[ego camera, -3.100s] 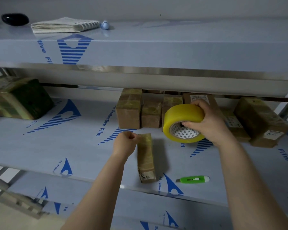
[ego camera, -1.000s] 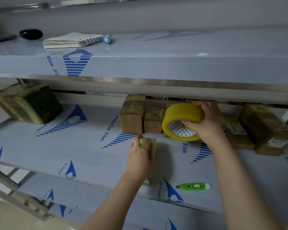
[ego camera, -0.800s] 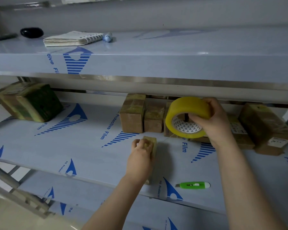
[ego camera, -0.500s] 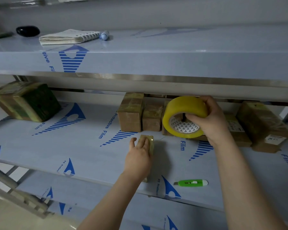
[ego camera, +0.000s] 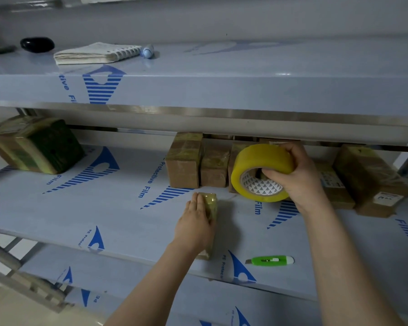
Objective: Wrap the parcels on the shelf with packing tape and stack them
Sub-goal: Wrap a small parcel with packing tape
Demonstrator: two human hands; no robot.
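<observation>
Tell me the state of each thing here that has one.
Yellow packing tape roll: gripped by right hand.
Small taped brown parcel: lying on shelf, under flat left hand.
Green utility knife: lying loose on shelf.
White spiral notebook: closed.

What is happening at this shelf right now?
A person is wrapping a small parcel on the middle shelf. The left hand lies flat on it and presses it down, while the right hand grips a yellow tape roll just above the shelf. A green cutter lies near the front edge; other parcels stand in a row behind.
</observation>
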